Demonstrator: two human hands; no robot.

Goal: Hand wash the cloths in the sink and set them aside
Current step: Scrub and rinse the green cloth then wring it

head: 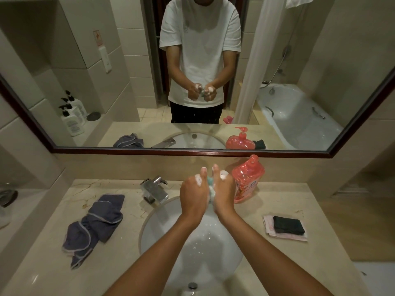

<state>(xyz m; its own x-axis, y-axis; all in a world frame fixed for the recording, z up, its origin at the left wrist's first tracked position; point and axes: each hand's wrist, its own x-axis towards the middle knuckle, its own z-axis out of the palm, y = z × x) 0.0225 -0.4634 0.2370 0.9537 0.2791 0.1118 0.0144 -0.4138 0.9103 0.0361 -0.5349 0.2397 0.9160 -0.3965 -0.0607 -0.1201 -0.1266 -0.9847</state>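
Above the white round sink (pixel 162 229), my left hand (pixel 193 194) and my right hand (pixel 223 193) press together around a small light teal cloth (pixel 211 189). Only a sliver of that cloth shows between the palms. White soap foam sits on both thumbs and knuckles. A crumpled dark blue cloth with pale trim (pixel 96 225) lies on the counter left of the sink. On the right side of the counter, a folded black cloth (pixel 288 225) rests on a folded pink cloth (pixel 284 236).
A chrome faucet (pixel 155 190) stands behind the sink on the left. A red pump bottle of soap (pixel 248 180) stands just right of my hands. The beige marble counter (pixel 267 263) ends at a wall mirror (pixel 64 92) behind.
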